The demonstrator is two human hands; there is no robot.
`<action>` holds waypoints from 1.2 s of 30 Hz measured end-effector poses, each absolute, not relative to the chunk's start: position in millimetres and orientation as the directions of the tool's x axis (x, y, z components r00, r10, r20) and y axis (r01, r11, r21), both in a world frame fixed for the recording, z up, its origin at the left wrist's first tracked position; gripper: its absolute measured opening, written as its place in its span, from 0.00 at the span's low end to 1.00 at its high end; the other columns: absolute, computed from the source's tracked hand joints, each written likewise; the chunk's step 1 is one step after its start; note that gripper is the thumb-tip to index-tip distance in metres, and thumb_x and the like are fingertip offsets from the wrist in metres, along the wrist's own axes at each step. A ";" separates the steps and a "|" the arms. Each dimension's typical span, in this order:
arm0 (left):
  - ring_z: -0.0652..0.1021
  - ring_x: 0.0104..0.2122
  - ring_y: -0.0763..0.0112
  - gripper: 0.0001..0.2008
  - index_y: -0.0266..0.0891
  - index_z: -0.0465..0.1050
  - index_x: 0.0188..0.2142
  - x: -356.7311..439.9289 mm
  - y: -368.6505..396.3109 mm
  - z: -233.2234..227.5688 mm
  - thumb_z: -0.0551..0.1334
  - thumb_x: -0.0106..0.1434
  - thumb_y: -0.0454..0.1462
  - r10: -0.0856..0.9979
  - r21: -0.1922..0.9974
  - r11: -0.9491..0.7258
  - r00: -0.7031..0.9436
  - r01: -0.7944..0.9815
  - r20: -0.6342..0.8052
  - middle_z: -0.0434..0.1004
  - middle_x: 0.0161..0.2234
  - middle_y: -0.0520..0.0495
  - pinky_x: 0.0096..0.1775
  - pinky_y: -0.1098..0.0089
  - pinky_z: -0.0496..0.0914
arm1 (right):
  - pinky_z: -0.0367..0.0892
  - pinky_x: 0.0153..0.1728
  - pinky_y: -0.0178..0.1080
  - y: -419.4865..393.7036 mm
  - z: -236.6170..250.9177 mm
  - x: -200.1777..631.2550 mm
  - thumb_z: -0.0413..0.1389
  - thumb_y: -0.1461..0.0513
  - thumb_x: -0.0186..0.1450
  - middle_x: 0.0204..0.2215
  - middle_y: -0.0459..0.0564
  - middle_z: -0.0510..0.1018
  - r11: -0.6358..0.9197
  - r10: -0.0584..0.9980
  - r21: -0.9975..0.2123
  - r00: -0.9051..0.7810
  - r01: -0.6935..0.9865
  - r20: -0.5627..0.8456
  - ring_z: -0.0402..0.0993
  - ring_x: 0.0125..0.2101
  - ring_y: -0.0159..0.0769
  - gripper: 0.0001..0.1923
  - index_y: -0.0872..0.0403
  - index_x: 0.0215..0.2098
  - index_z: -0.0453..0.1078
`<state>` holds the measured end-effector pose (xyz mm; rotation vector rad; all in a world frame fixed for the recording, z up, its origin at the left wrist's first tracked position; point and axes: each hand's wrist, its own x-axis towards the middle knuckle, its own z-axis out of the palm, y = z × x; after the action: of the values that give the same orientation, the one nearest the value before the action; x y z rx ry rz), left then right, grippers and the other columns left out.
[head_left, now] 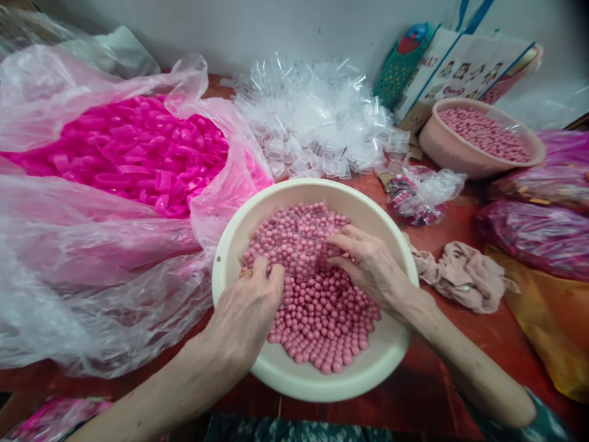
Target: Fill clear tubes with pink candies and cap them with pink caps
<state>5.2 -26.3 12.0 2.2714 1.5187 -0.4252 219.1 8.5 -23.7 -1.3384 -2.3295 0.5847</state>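
Both hands worked in the cream bowl [257, 221] at the table's near edge. The left hand [246, 310] and the right hand [370, 264] had their fingers curled and pinching a clear plastic piece [299, 236] pressed down onto the pink beads [322, 319] filling the bowl. The step looked like scooping beads into that piece; lifting it would likely call for a level, gentle pull. Left of the bowl lay a bag of pink caps [138, 147].

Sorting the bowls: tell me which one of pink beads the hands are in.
The near cream bowl, centre front; both hands rest on its beads. The pinkish bowl sits untouched at far right.
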 end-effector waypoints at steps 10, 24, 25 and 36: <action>0.73 0.32 0.67 0.09 0.38 0.62 0.31 -4.5 -26.6 5.3 0.47 0.65 0.29 0.855 0.282 -0.307 0.393 0.909 -0.337 0.68 0.35 0.45 0.37 0.66 0.67 | 0.61 0.33 0.36 4.6 -8.9 212.9 0.55 0.68 0.62 0.29 0.48 0.72 0.417 0.898 -0.599 -0.411 0.684 0.156 0.68 0.31 0.34 0.06 0.55 0.28 0.70; 0.73 0.35 0.61 0.08 0.35 0.66 0.33 -3.9 -29.8 4.0 0.49 0.65 0.31 0.926 0.295 -0.291 0.345 0.910 -0.152 0.70 0.37 0.40 0.38 0.61 0.68 | 0.64 0.31 0.35 -5.4 -2.3 223.8 0.59 0.63 0.60 0.26 0.45 0.76 0.143 0.966 -0.852 -0.258 0.504 0.010 0.70 0.27 0.32 0.03 0.55 0.29 0.71; 0.73 0.36 0.61 0.07 0.35 0.66 0.33 -4.8 -30.1 3.7 0.51 0.65 0.32 0.937 0.352 -0.299 0.343 0.887 -0.071 0.70 0.36 0.40 0.39 0.62 0.68 | 0.64 0.31 0.35 -8.3 0.4 223.9 0.59 0.63 0.60 0.26 0.45 0.75 0.116 0.969 -0.876 -0.248 0.467 -0.004 0.70 0.28 0.32 0.04 0.55 0.28 0.71; 0.70 0.30 0.74 0.02 0.37 0.70 0.34 14.9 -27.5 1.4 0.61 0.60 0.33 0.871 0.976 0.001 0.479 0.219 -0.108 0.69 0.28 0.54 0.33 0.73 0.63 | 0.66 0.32 0.34 -41.9 13.4 192.1 0.59 0.65 0.60 0.26 0.45 0.76 0.277 0.939 -0.906 -0.288 0.319 0.186 0.72 0.29 0.31 0.02 0.54 0.29 0.71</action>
<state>14.9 -27.5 1.4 1.5174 0.9910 0.6750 192.1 -41.9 13.4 -1.1468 -1.7716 1.0091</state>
